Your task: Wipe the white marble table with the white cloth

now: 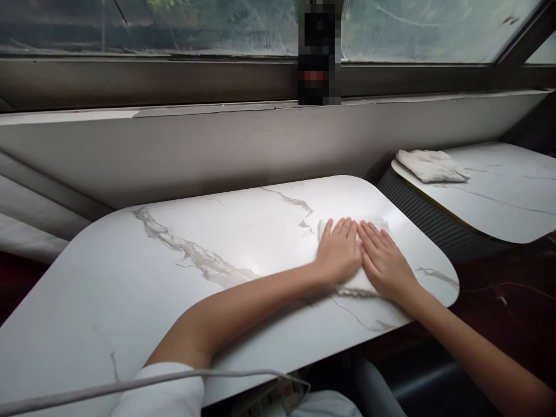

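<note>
both bare hands lie palm down, side by side, on a thin white fabric cloth (357, 285) spread over the right part of a white, marble-patterned worktop (130, 295) with rounded corners. the left hand (341, 256) has its grip flattened out, fingers straight and pointing toward the window; the right hand (386, 263) has its grip flattened in the same way, its fingers slanting toward the left hand, and the two touch along their inner edges. both rest on top of the cloth, whose far edge shows beyond the fingertips and whose wavy near edge shows below the palms. grey-brown veins run across the worktop, one broad streak to the left of the cloth and thinner ones around it.

a short white sleeve (163, 385) covers the upper left arm, and a long, thin grey cable (130, 382) crosses in front of it. to the right, apart from the worktop, stands a second white, marble-patterned table (508, 197) with a dark ribbed side panel (417, 214); a folded off-white cloth (432, 165) lies at its far left corner. behind runs a plain grey wall (260, 136) under a wide glass window (217, 29), with a dark, pixelated upright shape (319, 58) before it.
</note>
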A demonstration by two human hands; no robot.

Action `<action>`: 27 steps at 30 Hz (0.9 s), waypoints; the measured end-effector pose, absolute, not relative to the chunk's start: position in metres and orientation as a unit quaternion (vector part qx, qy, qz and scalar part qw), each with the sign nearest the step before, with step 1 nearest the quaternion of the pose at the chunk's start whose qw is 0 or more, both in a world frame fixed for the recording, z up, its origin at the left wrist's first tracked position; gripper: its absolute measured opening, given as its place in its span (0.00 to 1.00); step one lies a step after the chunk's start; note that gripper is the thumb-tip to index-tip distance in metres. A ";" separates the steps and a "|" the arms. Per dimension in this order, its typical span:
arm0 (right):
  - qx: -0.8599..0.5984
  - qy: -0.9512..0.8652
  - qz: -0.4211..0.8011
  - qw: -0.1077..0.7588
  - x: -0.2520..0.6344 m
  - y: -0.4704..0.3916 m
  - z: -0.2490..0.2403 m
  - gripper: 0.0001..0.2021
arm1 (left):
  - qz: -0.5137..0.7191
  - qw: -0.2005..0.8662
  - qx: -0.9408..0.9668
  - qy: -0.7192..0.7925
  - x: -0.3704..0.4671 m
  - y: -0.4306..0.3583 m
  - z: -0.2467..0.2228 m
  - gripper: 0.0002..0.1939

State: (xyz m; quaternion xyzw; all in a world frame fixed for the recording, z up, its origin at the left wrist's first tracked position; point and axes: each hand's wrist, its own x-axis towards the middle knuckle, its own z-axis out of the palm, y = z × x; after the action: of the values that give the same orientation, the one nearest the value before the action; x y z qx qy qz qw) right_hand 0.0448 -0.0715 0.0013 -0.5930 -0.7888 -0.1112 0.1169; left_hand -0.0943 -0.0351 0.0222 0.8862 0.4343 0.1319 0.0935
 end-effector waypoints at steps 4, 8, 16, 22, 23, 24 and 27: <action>-0.605 -0.784 -0.092 0.103 0.029 0.012 0.003 0.27 | 0.149 0.072 0.864 0.475 -0.102 0.040 0.017 0.26; -0.582 -0.804 -0.071 0.102 0.013 0.086 0.006 0.27 | 0.166 0.038 0.837 0.520 -0.114 0.101 0.011 0.26; -0.536 -0.831 -0.065 0.134 0.011 0.122 0.003 0.26 | 0.180 0.027 0.796 0.577 -0.118 0.118 0.009 0.26; -0.529 -0.833 -0.076 0.139 0.006 0.039 0.000 0.28 | 0.169 0.012 0.823 0.543 -0.128 0.046 0.011 0.26; -0.532 -0.831 -0.081 0.140 0.003 0.015 0.000 0.28 | 0.165 0.013 0.832 0.529 -0.132 0.026 0.012 0.26; -0.533 -0.830 -0.087 0.141 0.000 -0.010 0.001 0.29 | 0.161 0.013 0.841 0.516 -0.136 0.005 0.013 0.26; -0.511 -0.843 -0.100 0.132 -0.012 -0.084 0.005 0.32 | 0.146 0.012 0.861 0.486 -0.152 -0.063 0.016 0.26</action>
State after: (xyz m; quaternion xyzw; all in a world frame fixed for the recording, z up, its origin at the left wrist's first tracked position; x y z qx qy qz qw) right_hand -0.0121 -0.0842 0.0054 -0.5112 -0.8434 -0.1000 0.1317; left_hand -0.1521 -0.0626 0.0158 0.8614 0.4863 0.1463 0.0117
